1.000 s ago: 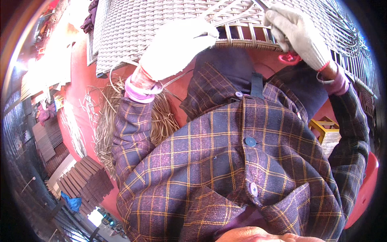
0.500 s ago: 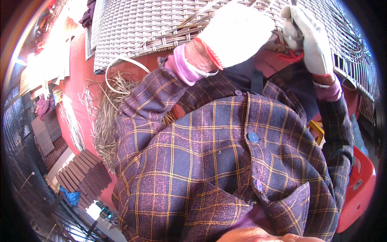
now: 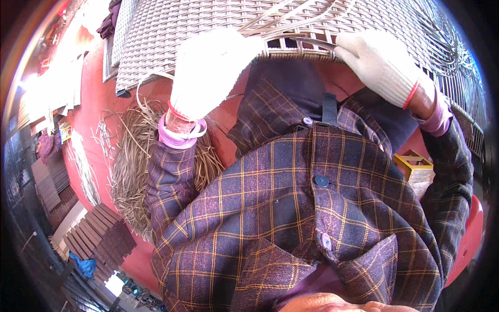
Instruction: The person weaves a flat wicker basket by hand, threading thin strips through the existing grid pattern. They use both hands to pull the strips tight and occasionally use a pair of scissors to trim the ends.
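Observation:
A grey-beige woven wicker panel [image 3: 208,21] spans the top of the view, with loose flat strands [image 3: 306,15] fanning over its near edge. My left hand [image 3: 215,67], in a glare-washed white glove, is closed at that edge beside the strands; what its fingertips pinch is hidden. My right hand [image 3: 382,62], in a white glove with a red cuff line, grips a slim pointed metal tool [image 3: 314,42]. The tool's tip points left across an open gap in the edge weave, and its handle is covered by the glove.
A heap of cut strands [image 3: 135,171] lies on the red floor [image 3: 93,125] at the left. Brown slatted pieces [image 3: 104,229] are stacked farther down. Long strands hang off the panel [image 3: 442,47] at the right. A yellow-rimmed box [image 3: 414,161] stands by my right arm.
My left hand has moved left and down, uncovering the panel edge. My right hand has turned left and come lower, its pointed tool now at the edge; the red loops beside it are out of sight.

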The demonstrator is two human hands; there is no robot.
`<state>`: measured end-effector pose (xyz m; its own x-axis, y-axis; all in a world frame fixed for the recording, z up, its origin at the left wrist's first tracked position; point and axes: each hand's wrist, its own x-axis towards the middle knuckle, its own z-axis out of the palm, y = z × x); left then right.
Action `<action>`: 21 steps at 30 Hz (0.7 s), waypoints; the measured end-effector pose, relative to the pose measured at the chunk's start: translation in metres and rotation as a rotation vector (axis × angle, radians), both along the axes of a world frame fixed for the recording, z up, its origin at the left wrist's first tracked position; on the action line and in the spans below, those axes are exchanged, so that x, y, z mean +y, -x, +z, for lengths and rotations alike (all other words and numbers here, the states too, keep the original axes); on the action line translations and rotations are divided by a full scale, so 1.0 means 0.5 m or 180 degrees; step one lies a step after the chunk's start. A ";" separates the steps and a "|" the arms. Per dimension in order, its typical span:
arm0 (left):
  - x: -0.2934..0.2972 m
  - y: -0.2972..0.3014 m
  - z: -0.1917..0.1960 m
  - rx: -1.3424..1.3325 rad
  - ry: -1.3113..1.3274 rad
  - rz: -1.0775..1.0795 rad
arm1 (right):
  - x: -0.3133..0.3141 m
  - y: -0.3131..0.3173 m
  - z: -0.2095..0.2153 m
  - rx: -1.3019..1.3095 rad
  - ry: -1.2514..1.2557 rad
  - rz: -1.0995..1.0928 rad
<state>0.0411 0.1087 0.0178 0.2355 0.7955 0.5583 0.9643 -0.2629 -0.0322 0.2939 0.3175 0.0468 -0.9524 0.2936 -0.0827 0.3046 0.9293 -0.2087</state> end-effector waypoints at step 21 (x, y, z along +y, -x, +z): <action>0.034 -0.009 -0.042 0.0282 0.0350 -0.0027 | 0.039 0.107 -0.094 0.0338 -0.0313 0.0887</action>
